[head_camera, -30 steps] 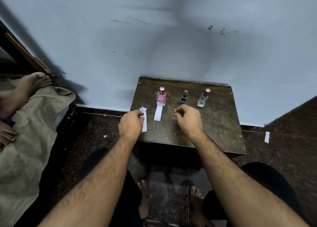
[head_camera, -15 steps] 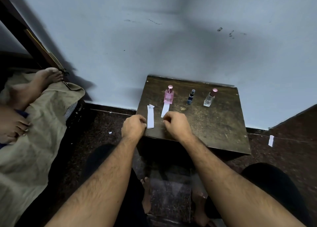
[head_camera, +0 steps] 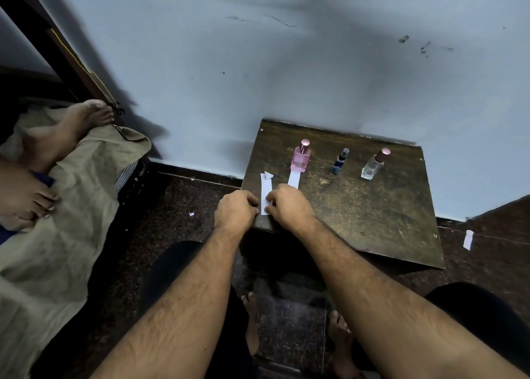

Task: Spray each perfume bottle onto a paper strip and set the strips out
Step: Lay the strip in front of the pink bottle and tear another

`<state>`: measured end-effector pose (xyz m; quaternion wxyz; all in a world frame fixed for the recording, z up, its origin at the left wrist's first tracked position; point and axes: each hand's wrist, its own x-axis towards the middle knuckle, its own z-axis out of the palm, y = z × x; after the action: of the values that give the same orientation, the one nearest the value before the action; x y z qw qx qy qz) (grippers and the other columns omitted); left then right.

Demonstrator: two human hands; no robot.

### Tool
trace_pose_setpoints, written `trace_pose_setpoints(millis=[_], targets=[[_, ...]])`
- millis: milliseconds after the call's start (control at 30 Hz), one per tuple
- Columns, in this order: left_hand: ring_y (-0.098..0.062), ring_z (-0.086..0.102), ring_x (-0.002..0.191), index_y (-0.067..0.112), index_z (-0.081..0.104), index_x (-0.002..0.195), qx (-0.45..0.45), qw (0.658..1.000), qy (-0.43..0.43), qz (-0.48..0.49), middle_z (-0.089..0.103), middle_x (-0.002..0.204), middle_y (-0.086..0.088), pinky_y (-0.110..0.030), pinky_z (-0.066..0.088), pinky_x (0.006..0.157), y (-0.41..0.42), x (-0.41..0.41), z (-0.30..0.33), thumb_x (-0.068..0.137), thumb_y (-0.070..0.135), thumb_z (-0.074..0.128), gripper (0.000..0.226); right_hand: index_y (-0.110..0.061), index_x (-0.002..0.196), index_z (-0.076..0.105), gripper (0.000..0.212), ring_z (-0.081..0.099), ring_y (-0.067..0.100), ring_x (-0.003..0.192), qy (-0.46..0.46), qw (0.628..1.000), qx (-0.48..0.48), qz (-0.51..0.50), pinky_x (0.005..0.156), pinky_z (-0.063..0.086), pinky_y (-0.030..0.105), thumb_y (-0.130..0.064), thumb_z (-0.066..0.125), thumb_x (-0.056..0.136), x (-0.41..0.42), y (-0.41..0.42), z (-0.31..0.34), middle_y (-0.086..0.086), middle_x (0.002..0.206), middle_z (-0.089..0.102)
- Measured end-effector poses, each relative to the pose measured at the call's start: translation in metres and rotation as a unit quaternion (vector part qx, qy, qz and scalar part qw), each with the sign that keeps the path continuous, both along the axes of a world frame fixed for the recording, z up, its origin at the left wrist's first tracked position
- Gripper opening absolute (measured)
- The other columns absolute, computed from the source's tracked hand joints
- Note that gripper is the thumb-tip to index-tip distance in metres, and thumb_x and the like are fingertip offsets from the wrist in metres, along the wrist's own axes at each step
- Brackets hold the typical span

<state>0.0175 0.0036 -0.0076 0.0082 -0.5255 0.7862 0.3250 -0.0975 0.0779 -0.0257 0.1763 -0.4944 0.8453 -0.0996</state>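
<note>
Both hands meet at the near left edge of the little table (head_camera: 372, 221). The right hand (head_camera: 289, 206) pinches the near end of a paper strip (head_camera: 266, 190), and the left hand (head_camera: 235, 211) is curled beside it, maybe touching. The strip points away toward the wall, so the right hand is best placed to lift it.

A room in a home, seen from low down: a scuffed pale blue wall (head_camera: 286, 63), a dark speckled stone floor (head_camera: 177, 206), a small worn wooden table (head_camera: 372, 206) pushed against the wall, and another person's bare feet (head_camera: 71, 129) resting on a rumpled tan sheet (head_camera: 57, 235) at the left
</note>
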Motion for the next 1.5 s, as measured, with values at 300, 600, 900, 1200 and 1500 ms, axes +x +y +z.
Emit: trace_pose_setpoints(millis=[300, 600, 900, 1200, 1500], targets=[[-0.02, 0.063, 0.105, 0.035, 0.073, 0.099, 0.004, 1.0, 0.006, -0.007, 0.072, 0.105, 0.005, -0.032, 0.05, 0.084, 0.0, -0.003, -0.002, 0.081, 0.03, 0.073, 0.019, -0.02, 0.099, 0.076, 0.019, 0.064, 0.025, 0.095, -0.027, 0.999, -0.035, -0.021, 0.08, 0.051, 0.032, -0.027, 0.065, 0.085, -0.005, -0.004, -0.003, 0.004, 0.099, 0.07], [-0.021, 0.063, 0.1, 0.031, 0.071, 0.098, -0.034, 0.999, -0.002, -0.019, 0.071, 0.102, 0.002, -0.031, 0.046, 0.077, 0.002, -0.009, -0.003, 0.086, 0.035, 0.07, 0.013, -0.017, 0.085, 0.074, 0.013, 0.063, 0.019, 0.083, -0.122, 0.987, -0.044, -0.096, 0.074, 0.05, 0.03, -0.02, 0.062, 0.086, -0.014, -0.007, -0.006, -0.001, 0.087, 0.073], [-0.025, 0.063, 0.097, 0.027, 0.067, 0.096, -0.029, 0.999, 0.023, -0.023, 0.07, 0.099, -0.001, -0.032, 0.048, 0.076, 0.006, -0.014, -0.003, 0.085, 0.02, 0.065, 0.014, -0.014, 0.085, 0.065, 0.009, 0.061, 0.011, 0.049, -0.322, 0.911, -0.117, -0.23, 0.041, 0.044, 0.02, -0.009, 0.06, 0.09, -0.018, -0.006, 0.004, 0.005, 0.067, 0.069], [-0.028, 0.06, 0.111, 0.034, 0.061, 0.129, -0.027, 0.997, 0.001, -0.074, 0.067, 0.121, -0.008, -0.038, 0.051, 0.093, 0.001, -0.016, -0.006, 0.087, 0.017, 0.059, 0.046, -0.009, 0.089, 0.072, 0.017, 0.062, 0.019, 0.059, -0.333, 0.885, -0.182, -0.268, 0.062, 0.054, 0.033, 0.0, 0.072, 0.075, -0.024, -0.009, 0.012, 0.006, 0.074, 0.07], [-0.034, 0.059, 0.106, 0.038, 0.048, 0.139, -0.022, 0.985, -0.044, -0.167, 0.064, 0.112, -0.013, -0.037, 0.048, 0.081, -0.007, -0.022, -0.004, 0.09, 0.016, 0.05, 0.054, -0.019, 0.086, 0.068, 0.016, 0.057, 0.018, 0.072, -0.005, 0.99, -0.095, -0.104, 0.061, 0.04, 0.026, -0.029, 0.057, 0.091, -0.017, -0.013, 0.03, -0.001, 0.082, 0.068]])
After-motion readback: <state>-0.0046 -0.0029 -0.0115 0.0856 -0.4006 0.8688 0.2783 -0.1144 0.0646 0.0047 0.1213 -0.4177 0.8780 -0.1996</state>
